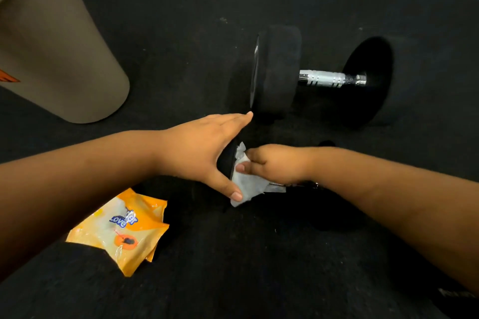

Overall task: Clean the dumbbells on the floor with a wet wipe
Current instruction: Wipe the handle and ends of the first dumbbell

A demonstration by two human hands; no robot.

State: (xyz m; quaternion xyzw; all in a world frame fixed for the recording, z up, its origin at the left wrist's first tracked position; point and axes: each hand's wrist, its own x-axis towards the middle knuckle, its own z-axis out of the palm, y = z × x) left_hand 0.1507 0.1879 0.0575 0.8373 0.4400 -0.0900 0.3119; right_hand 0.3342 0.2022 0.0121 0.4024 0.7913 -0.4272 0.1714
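White wipe point(248, 184) in play, bunched under the right hand point(277, 163), whose fingers curl round it and press it against the inner face of the near dumbbell point(228, 160). That dumbbell is mostly hidden: only a dark slice of its left head shows between the hands, plus a glint of metal bar under the right wrist. The left hand point(204, 147) lies flat on that head, fingers straight, thumb spread down onto the wipe's lower edge, steadying it, not gripping. By my reading we're mid-job: this weight is being wiped now, and how much of it is clean I can't tell. The far dumbbell point(321, 77) sits well beyond the fingertips, untouched, so it looks left to do. The orange pack point(121, 233) lies near the left forearm, the bin point(57, 41) off to the left.
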